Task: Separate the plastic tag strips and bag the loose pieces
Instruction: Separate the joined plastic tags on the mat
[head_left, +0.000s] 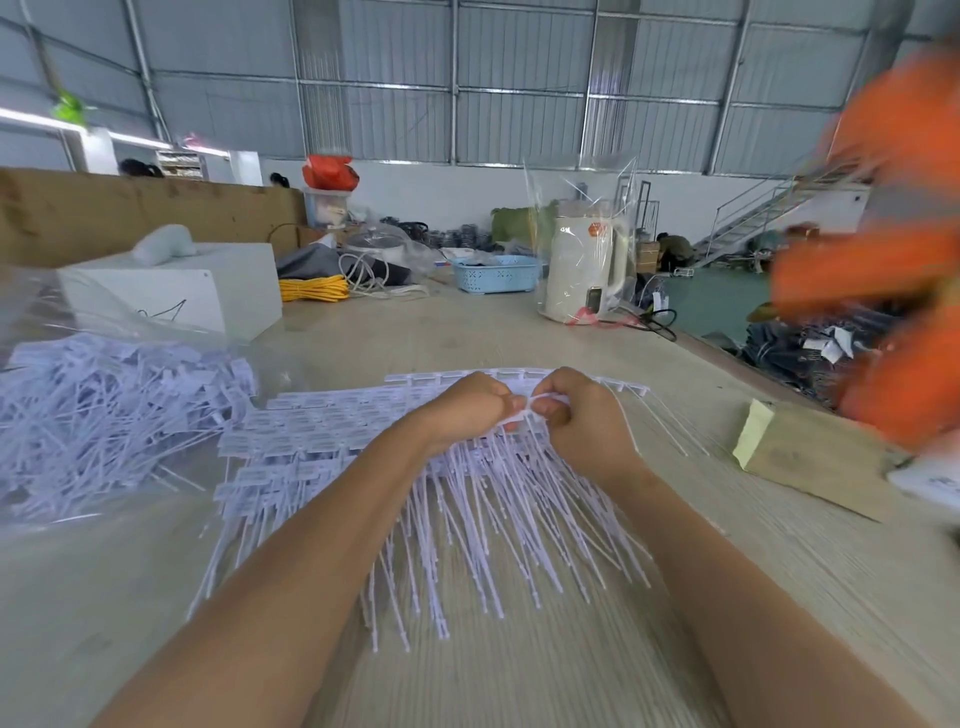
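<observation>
Both my hands meet over the stack of joined tag strips (332, 431), fingers curled in tight. My left hand (467, 410) pinches a tag head at the near edge of the top strip; my right hand (582, 415) grips the next piece, thin white tail looped over its fingers (545, 402). Exactly how many tags each pinch holds, can't tell, knuckles hide it

Unseparated strips lie under and left of my fingers, tails fanning back toward my forearms. Loose pieces (104, 410) are heaped well to the left of my left hand, on a clear plastic bag (67, 312) that lies open and flat; whether they sit inside it or just on it, can't tell

Judgement: mid-separation, lots of strips left, bagging not finished

Risks: twisting too hard could snap a tail instead of the joint. Tails under my wrists are tangled, so pulling one piece away may drag neighbours off the table (519, 675). A freed tag tossed left could miss the bag. Blurred orange sleeve (893, 249) of another person moves close on the right of my right hand, could bump the strips
</observation>
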